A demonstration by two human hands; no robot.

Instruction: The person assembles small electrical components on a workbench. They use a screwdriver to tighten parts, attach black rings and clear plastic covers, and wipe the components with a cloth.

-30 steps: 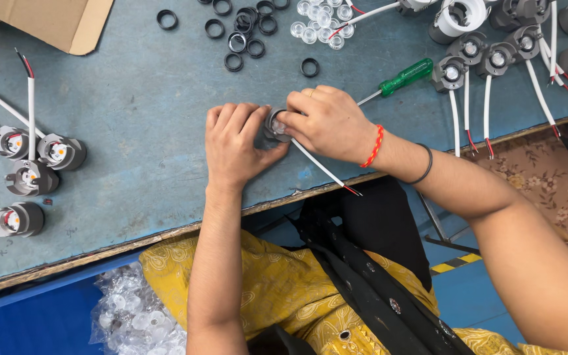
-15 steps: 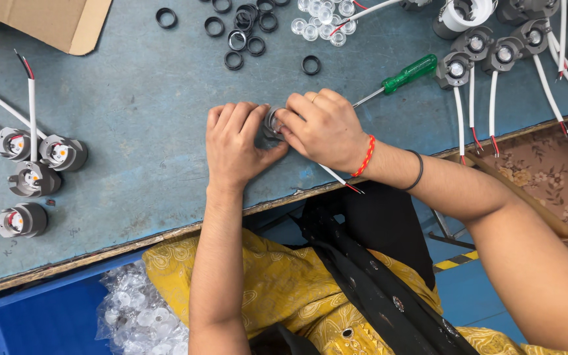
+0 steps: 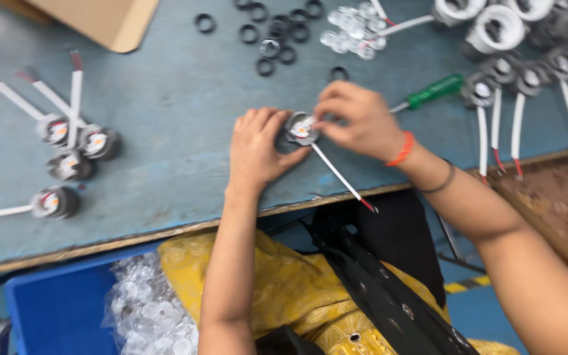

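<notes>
Both hands meet over a small round lamp fitting [image 3: 302,127] with a white wire [image 3: 336,172] trailing toward the table's front edge. My left hand [image 3: 258,144] cups the fitting from the left and below. My right hand [image 3: 355,118], with a red band at the wrist, pinches its top rim from the right. The fitting's pale face with an orange spot points up between my fingers.
Several finished fittings with white wires [image 3: 73,154] lie at the left, and more [image 3: 527,72] at the right. Black rings [image 3: 267,39] and clear lenses [image 3: 353,29] sit at the back. A green-handled screwdriver [image 3: 432,92], cardboard box [image 3: 100,20], blue bin [image 3: 60,309] with bagged lenses [image 3: 149,309].
My hands have opened slightly around the fitting, so its face shows now. The camera has drifted, moving the table contents a little in the view.
</notes>
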